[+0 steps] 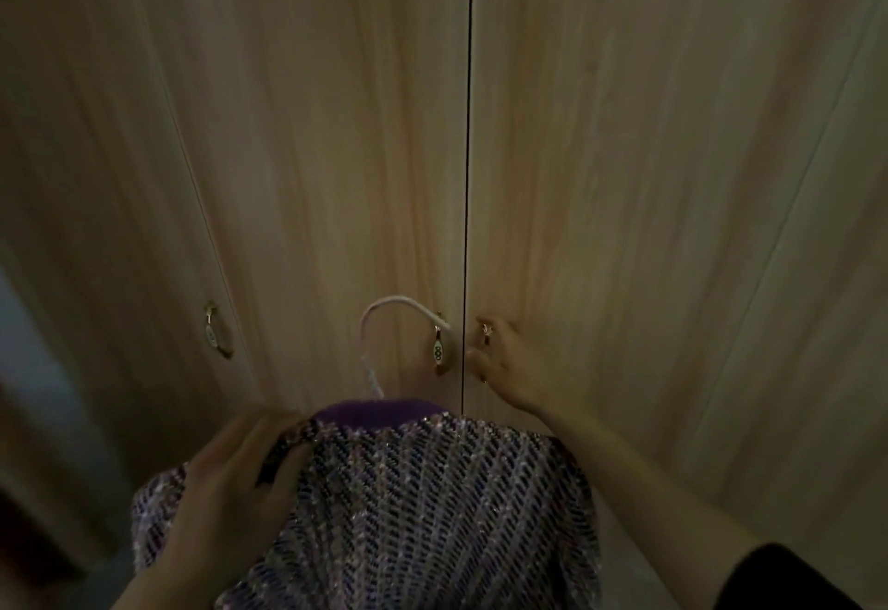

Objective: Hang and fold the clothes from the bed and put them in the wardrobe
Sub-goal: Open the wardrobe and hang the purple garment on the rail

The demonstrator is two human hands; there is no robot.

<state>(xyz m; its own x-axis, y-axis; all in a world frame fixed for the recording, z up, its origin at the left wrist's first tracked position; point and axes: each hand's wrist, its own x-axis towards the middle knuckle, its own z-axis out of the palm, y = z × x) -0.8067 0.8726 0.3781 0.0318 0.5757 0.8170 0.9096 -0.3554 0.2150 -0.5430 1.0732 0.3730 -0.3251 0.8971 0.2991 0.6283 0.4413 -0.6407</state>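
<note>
At six o'clock, the left hand (pixel 240 475) pinches the purple knitted garment (pixel 408 513) on its white hanger (pixel 384 316). At three o'clock of the hook, the right hand (pixel 509 364) curls around a handle of the closed wardrobe (pixel 624 177).

Shut wardrobe doors (pixel 336 153) blocking everything ahead, only a thin seam between them at 12 o'clock, knitted garment (pixel 408 504) on white hanger (pixel 384 321) filling the foreground, open floor left at 9 o'clock.
</note>
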